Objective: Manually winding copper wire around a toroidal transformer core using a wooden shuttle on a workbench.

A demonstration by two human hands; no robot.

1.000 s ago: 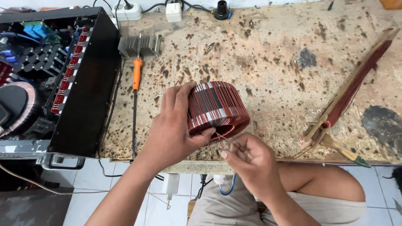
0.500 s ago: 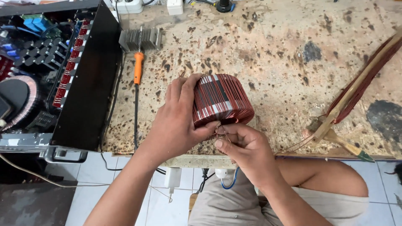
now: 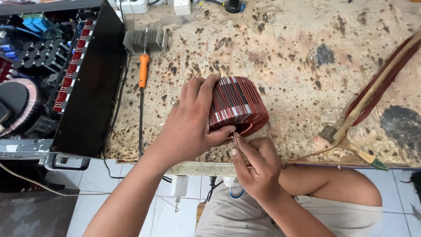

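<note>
Coil (image 3: 239, 105) of dark red winding with pale strips across its top sits near the front edge of the desk (image 3: 285, 57), roughly in the middle of the view. The left hand (image 3: 193, 120) wraps over its left side, fingers spread across the top and thumb pressed against the lower front, so it is closed around the coil. The right hand (image 3: 254, 162) is just below the coil at the desk's edge, its fingertips pinched narrow at the coil's lower rim; something thin seems to be between them, but it is too small to tell.

One soldering iron (image 3: 143, 79) with an orange handle lies on the desk left of the coil, its dark cord running toward the front edge. One grey finned metal block (image 3: 145, 40) lies just beyond the iron's tip. One open black case (image 3: 87, 87) stands at the left end of the desk, showing a row of red parts along its inner wall, one round wound ring and some blue parts farther in. At the right, one long loop of dark red wire (image 3: 386, 79) lies next to a wooden stick, well apart from the coil. Two white power blocks sit at the far edge of the desk, with one black round thing beside them. No labels can be made out.
</note>
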